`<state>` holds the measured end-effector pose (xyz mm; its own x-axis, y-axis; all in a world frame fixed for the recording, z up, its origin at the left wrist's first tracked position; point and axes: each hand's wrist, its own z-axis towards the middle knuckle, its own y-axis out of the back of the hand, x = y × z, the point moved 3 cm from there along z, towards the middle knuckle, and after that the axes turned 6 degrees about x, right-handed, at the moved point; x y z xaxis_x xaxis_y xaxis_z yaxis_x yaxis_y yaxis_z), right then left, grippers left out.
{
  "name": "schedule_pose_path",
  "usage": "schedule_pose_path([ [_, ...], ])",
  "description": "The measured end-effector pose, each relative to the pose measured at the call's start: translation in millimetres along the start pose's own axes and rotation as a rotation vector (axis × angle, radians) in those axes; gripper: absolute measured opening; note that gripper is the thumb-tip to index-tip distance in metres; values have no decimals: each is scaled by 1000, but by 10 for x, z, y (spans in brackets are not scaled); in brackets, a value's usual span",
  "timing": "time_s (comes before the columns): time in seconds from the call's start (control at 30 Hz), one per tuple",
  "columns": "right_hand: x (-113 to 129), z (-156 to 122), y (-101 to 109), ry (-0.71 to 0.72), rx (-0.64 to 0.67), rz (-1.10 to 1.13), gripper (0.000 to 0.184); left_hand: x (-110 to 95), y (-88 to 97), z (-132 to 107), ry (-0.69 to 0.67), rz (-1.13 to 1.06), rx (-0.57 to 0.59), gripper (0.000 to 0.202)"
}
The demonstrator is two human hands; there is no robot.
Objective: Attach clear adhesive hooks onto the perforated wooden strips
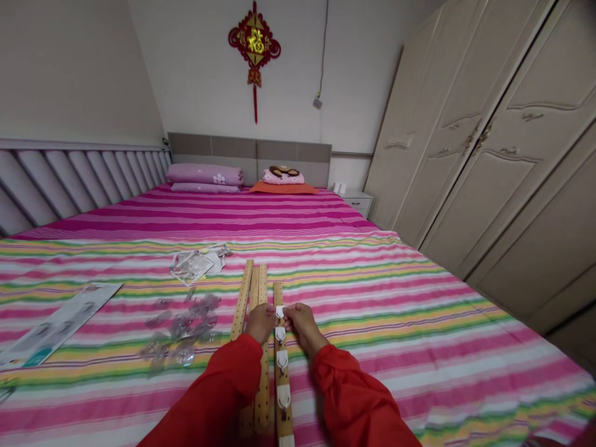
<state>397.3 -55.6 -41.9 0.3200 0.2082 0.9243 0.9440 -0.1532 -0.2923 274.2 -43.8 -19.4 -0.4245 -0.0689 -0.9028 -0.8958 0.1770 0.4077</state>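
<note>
A narrow wooden strip (278,293) lies lengthwise on the bed, with several white hooks (282,360) set along it in a row. At its far part, my left hand (261,323) and my right hand (300,323) close in from both sides on one white hook (279,311), fingers pinched at its edges. The hook sits against the wood. Left of this strip, under and beside my left forearm, lie several more wooden strips (242,298) with rows of small holes. My red sleeves cover parts of them.
Several clear plastic pieces (184,326) are scattered at the left. Behind them lie small plastic packets (193,266). A long white package (60,323) rests farther left. Folded bedding (205,175) is by the headboard (214,147); a wardrobe (465,161) stands at the right.
</note>
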Motion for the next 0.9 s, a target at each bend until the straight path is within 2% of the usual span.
schedule_pose_path([
  [0.23, -15, 3, 4, -5, -11, -14, 13, -93, 37, -64, -49, 226, -74, 16],
  [0.43, -25, 5, -3, -7, -15, -25, 17, -118, 29, -107, -106, 221, -89, 18],
  [0.67, -15, -3, 1, -10, -28, -31, 18, -42, 17, -103, -223, 215, -86, 29],
  [0.9, -53, 17, 14, -12, -41, -42, 19, -59, -22, -100, -223, 338, -38, 26],
])
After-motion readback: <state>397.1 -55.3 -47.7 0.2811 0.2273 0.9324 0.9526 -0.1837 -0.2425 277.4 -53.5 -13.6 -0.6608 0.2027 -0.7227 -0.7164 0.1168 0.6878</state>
